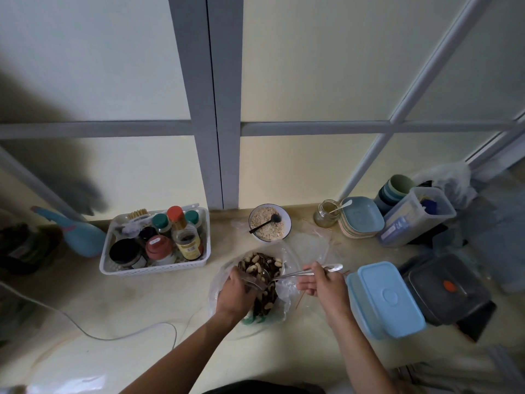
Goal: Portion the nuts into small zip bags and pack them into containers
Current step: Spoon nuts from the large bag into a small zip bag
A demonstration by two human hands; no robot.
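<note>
A big clear plastic bag of pale and dark nuts lies open on the beige counter in front of me. My left hand grips the bag's rim and a small clear zip bag at the left side of the opening. My right hand holds a metal spoon by its handle, with the bowl end down among the nuts. More small clear zip bags lie flat just beyond the big bag. A light blue lidded container stands right of my right hand.
A white basket of jars stands at the left. A bowl of oats with a black spoon sits behind the nuts. Right back: a glass jar, stacked blue plates, a clear box. A dark container is beside the blue one. A white cable crosses the left counter.
</note>
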